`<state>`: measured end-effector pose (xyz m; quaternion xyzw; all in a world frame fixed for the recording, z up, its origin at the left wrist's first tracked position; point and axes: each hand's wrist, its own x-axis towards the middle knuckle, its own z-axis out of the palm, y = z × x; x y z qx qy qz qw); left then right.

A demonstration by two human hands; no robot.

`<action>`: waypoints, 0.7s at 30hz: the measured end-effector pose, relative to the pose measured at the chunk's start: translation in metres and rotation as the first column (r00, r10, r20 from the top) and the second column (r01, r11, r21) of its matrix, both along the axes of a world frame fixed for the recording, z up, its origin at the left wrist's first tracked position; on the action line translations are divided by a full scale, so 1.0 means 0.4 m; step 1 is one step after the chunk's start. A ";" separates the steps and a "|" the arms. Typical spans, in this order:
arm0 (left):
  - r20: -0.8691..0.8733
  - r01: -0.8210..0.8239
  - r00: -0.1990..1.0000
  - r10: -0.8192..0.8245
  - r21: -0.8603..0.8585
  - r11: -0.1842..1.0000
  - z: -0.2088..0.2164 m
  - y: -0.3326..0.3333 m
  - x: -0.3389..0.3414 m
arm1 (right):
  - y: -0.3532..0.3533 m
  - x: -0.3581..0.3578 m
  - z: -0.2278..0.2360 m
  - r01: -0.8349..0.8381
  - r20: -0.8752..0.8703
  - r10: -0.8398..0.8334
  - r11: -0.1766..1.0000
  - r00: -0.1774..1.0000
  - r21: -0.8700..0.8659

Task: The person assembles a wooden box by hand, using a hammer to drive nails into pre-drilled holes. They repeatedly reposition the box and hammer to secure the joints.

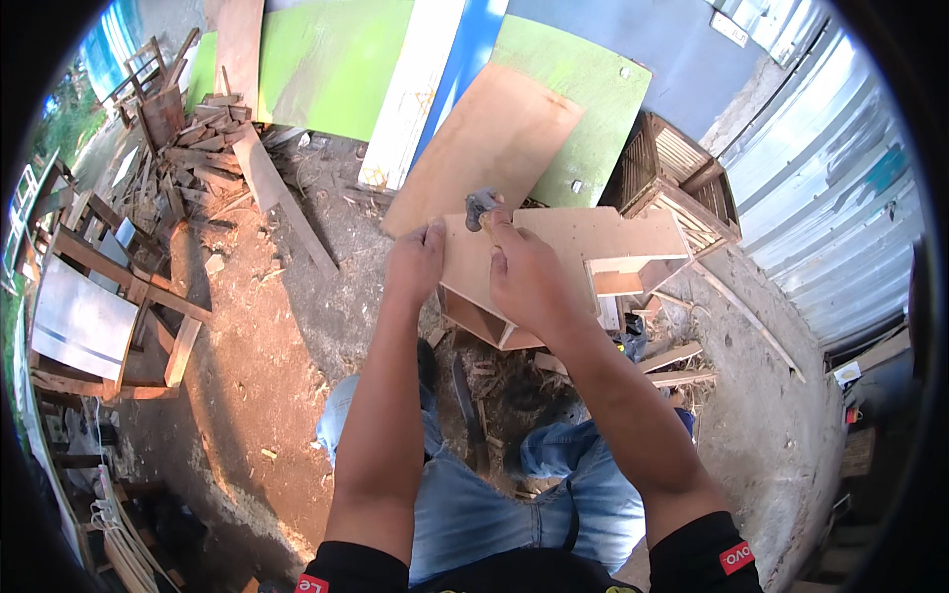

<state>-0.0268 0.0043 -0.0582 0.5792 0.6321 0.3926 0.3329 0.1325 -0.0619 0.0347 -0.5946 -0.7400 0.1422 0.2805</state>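
A plywood box [563, 232] with open compartments lies in front of me, its flat panel facing up. My left hand [417, 262] is closed at the panel's left edge, thumb and fingers together against it. Whether a small thing such as a nail sits between the fingertips cannot be made out. In my right hand [529, 282] is a hammer, gripped by its wooden handle close to the head. The dark metal hammer head [481, 206] is over the panel's far left part, a short way right of my left fingertips.
Beyond the box lean a plywood sheet [494, 133] and green boards [331, 59]. A slatted wooden crate [682, 178] stands far right, near a corrugated metal wall [825, 168]. Scrap wood [203, 148] is heaped far left. A machete-like blade [465, 400] lies between my legs.
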 end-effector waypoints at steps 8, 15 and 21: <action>0.027 -0.004 1.000 0.005 -0.023 1.000 0.002 0.002 0.002 | -0.029 -0.019 -0.015 0.095 -0.070 -0.092 0.995 0.993 0.041; -0.005 -0.012 1.000 0.011 -0.022 1.000 -0.001 -0.001 0.003 | -0.033 -0.008 -0.006 0.069 -0.115 -0.049 0.981 0.992 0.180; 0.013 -0.022 1.000 0.022 -0.003 1.000 0.003 -0.011 0.006 | -0.063 0.009 -0.034 0.064 -0.112 -0.068 0.997 0.991 -0.038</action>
